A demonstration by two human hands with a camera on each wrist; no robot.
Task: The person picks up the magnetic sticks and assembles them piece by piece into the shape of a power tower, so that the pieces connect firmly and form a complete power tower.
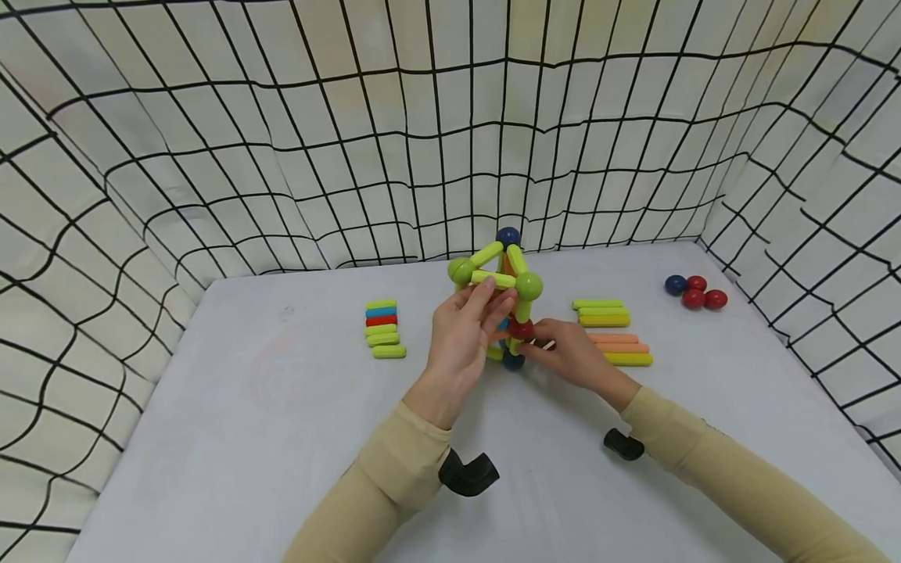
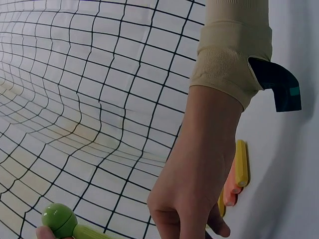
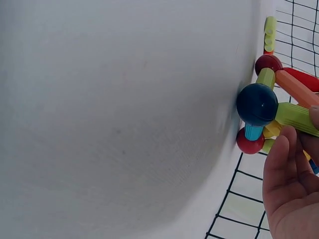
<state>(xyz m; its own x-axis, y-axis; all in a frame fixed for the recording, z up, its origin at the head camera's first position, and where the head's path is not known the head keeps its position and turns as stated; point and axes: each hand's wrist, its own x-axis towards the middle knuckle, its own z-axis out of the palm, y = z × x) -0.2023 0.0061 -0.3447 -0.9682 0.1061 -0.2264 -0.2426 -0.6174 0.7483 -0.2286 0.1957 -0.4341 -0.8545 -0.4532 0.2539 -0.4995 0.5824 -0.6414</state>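
Observation:
An upright magnetic stick-and-ball structure (image 1: 508, 237) stands in the middle of the table, built of green, orange, blue and yellow sticks with navy, red and green balls. My left hand (image 1: 454, 340) holds its upper front, the fingertips on a light green stick (image 1: 494, 279) between two green balls (image 1: 529, 286). Low on the right side, my right hand (image 1: 570, 353) pinches the structure beside a red ball (image 1: 522, 328). In the right wrist view its fingers are at a green stick (image 3: 297, 117) joined to a navy ball (image 3: 257, 105). My fingers hide part of the structure's middle.
Green, blue and red short sticks (image 1: 382, 320) lie in a column at left. Longer green sticks (image 1: 598, 304) and orange sticks (image 1: 615, 338) lie at right. Loose red balls (image 1: 693, 299) and a navy ball (image 1: 676, 285) sit farther right. Black netting (image 1: 450, 125) surrounds the white table (image 1: 232, 407).

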